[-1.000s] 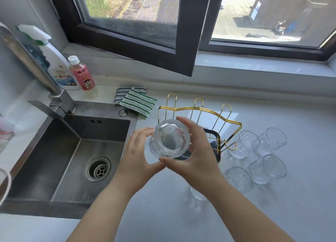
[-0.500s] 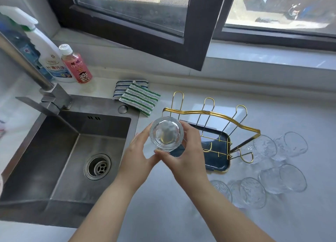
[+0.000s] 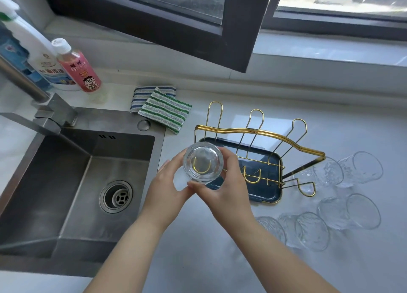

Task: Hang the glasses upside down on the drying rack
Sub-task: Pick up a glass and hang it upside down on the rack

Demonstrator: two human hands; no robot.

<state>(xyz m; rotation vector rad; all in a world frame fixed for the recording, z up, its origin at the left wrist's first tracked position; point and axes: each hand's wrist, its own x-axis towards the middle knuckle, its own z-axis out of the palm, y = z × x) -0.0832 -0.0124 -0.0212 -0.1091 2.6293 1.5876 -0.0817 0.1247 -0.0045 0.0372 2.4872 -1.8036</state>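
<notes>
I hold a clear glass (image 3: 203, 164) upside down, base toward me, with my left hand (image 3: 168, 187) and my right hand (image 3: 222, 190) gripping its sides. It sits over the front left prong of the gold wire drying rack (image 3: 259, 133), and that prong's gold loop shows through the base. The rack stands in a dark blue tray (image 3: 267, 191). Several more clear glasses lie on their sides on the counter right of the rack, one (image 3: 361, 168) farther back, one (image 3: 312, 231) nearer me.
A steel sink (image 3: 72, 182) with a faucet (image 3: 44, 107) lies to the left. Two striped cloths (image 3: 164, 108) rest behind the rack. A pink bottle (image 3: 77, 67) and a white spray bottle (image 3: 33, 50) stand at the back left. An open window frame (image 3: 240, 28) overhangs the counter.
Both hands have lowered the inverted glass down and toward the rack's front left prong. The camera has tilted down and closer to the counter.
</notes>
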